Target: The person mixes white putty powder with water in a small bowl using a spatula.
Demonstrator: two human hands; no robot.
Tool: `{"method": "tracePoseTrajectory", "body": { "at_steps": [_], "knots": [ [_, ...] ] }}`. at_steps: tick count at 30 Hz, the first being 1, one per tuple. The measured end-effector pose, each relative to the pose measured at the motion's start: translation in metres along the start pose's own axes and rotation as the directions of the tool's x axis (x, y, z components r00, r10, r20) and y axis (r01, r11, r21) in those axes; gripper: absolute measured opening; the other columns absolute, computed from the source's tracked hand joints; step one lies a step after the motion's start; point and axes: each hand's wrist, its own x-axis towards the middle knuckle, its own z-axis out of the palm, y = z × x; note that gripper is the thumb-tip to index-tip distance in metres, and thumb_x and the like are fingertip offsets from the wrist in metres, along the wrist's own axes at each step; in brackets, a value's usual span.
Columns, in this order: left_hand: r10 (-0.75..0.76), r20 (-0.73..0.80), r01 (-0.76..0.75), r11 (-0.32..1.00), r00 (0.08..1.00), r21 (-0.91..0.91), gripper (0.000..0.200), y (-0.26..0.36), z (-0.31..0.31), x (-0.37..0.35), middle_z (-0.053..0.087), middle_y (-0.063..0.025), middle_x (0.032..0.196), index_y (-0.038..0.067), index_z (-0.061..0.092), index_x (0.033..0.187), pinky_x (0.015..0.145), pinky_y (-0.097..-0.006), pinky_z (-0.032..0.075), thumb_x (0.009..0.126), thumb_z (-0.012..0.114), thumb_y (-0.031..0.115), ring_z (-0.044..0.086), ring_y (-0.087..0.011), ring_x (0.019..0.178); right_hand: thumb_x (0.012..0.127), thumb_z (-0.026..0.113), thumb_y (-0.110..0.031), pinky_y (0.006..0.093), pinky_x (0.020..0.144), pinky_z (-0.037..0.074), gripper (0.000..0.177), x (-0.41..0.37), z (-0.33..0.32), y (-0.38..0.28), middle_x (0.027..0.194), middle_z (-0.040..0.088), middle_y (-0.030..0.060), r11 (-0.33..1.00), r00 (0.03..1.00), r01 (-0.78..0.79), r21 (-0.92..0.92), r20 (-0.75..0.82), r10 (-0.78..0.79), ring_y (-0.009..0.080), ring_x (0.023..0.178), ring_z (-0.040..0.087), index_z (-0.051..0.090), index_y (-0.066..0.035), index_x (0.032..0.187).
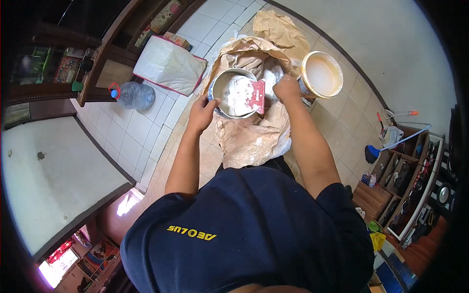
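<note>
My left hand (202,113) grips the left rim of a round tin (213,90), thumb over the edge. Inside the tin is white powder, and a red scraper (257,96) smeared with white lies across its right side. My right hand (287,89) is closed in a fist to the right of the tin, over the opened brown paper sack (254,139). What its fingers hold, if anything, is hidden. White powder (272,75) shows in the sack beside this hand. The sack's crumpled paper surrounds the tin.
A bucket (322,74) with whitish liquid stands just right of my right hand. To the left are a large water bottle (136,95) and a white covered pad with red edging (168,66). A shoe rack (400,180) stands at the right, a wooden cabinet (115,53) at the upper left.
</note>
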Motion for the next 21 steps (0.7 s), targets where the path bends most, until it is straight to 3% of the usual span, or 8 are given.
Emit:
{"method": "tracePoseTrajectory", "body": {
  "at_steps": [4,8,10,11,14,17,19,21],
  "knots": [
    [0.092,0.002,-0.092,0.996,0.996,0.005,0.028,-0.011,-0.002,0.007,0.064,-0.0064,0.084,-0.002,0.063,0.097,0.069,-0.0273,0.046,0.085,0.06,0.023,0.058,-0.0135,0.075,0.078,0.061,-0.013,0.0429,0.091,0.05,0.033,-0.002,-0.003,-0.001,0.114,0.062,0.0249,0.999,0.998,-0.049,-0.011,0.037,0.05,0.0377,0.107,0.061,0.064,0.003,0.107],
    [0.007,0.012,-0.006,0.997,1.0,-0.078,0.029,-0.015,-0.002,0.009,0.063,-0.006,0.083,-0.001,0.063,0.098,0.062,-0.028,0.051,0.086,0.06,0.025,0.059,-0.0135,0.072,0.078,0.061,-0.013,0.0429,0.091,0.05,0.033,0.013,0.01,0.004,0.116,0.061,0.0246,0.998,0.998,-0.063,0.009,0.011,0.063,0.0376,0.109,0.06,0.064,0.002,0.108],
    [0.003,0.02,0.0,0.991,1.0,-0.133,0.029,-0.016,-0.001,0.009,0.063,-0.0059,0.083,-0.001,0.063,0.099,0.061,-0.0281,0.052,0.087,0.059,0.026,0.06,-0.0134,0.071,0.072,0.061,-0.011,0.0426,0.083,0.053,0.025,0.028,0.026,0.012,0.1,0.065,0.0267,0.997,0.991,-0.04,0.067,-0.126,0.048,0.0381,0.097,0.064,0.066,0.006,0.089],
    [-0.018,0.031,0.022,0.992,0.999,-0.125,0.029,-0.014,-0.001,0.008,0.06,-0.0035,0.08,0.001,0.062,0.103,0.062,-0.0286,0.053,0.088,0.058,0.026,0.057,-0.0117,0.069,0.072,0.061,-0.011,0.0426,0.083,0.053,0.025,0.031,0.029,0.015,0.1,0.065,0.0267,0.997,0.991,-0.041,0.068,-0.127,0.049,0.0381,0.097,0.064,0.066,0.006,0.089],
    [-0.041,0.045,0.046,0.992,0.998,-0.118,0.028,-0.01,0.001,0.006,0.056,-0.0012,0.078,0.003,0.061,0.106,0.063,-0.0293,0.055,0.089,0.056,0.025,0.055,-0.01,0.066,0.072,0.062,-0.011,0.0396,0.074,0.055,0.02,0.034,0.029,0.013,0.088,0.068,0.025,0.997,0.994,-0.076,0.025,-0.077,0.078,0.0364,0.086,0.068,0.066,0.005,0.084],
    [-0.047,0.057,0.053,0.991,0.997,-0.121,0.029,-0.011,0.003,0.006,0.056,-0.0015,0.078,0.003,0.06,0.107,0.062,-0.0296,0.056,0.089,0.056,0.025,0.055,-0.0103,0.065,0.077,0.058,-0.008,0.0382,0.058,0.055,0.014,0.044,0.03,0.012,0.071,0.068,0.0207,0.998,0.994,-0.062,-0.029,0.092,0.065,0.0309,0.066,0.069,0.066,0.003,0.077],
    [-0.053,0.064,0.06,0.991,0.997,-0.122,0.029,-0.01,0.005,0.006,0.057,-0.0017,0.078,0.002,0.06,0.107,0.062,-0.0298,0.056,0.089,0.056,0.025,0.055,-0.0104,0.065,0.081,0.051,-0.005,0.0377,0.046,0.05,0.019,0.04,0.016,0.002,0.061,0.065,0.017,0.902,0.944,-0.258,0.346,0.288,0.159,0.0252,0.051,0.066,0.064,0.003,0.071],
    [-0.059,0.04,0.065,0.984,0.997,-0.168,0.029,-0.009,0.004,0.006,0.061,-0.0056,0.08,-0.001,0.062,0.103,0.058,-0.028,0.054,0.088,0.059,0.024,0.058,-0.0118,0.063,0.083,0.048,-0.004,0.0384,0.044,0.049,0.022,0.042,0.013,0.003,0.061,0.065,0.0163,0.914,0.937,-0.224,0.337,0.331,0.108,0.0242,0.049,0.065,0.064,0.003,0.07]
  ]
}}
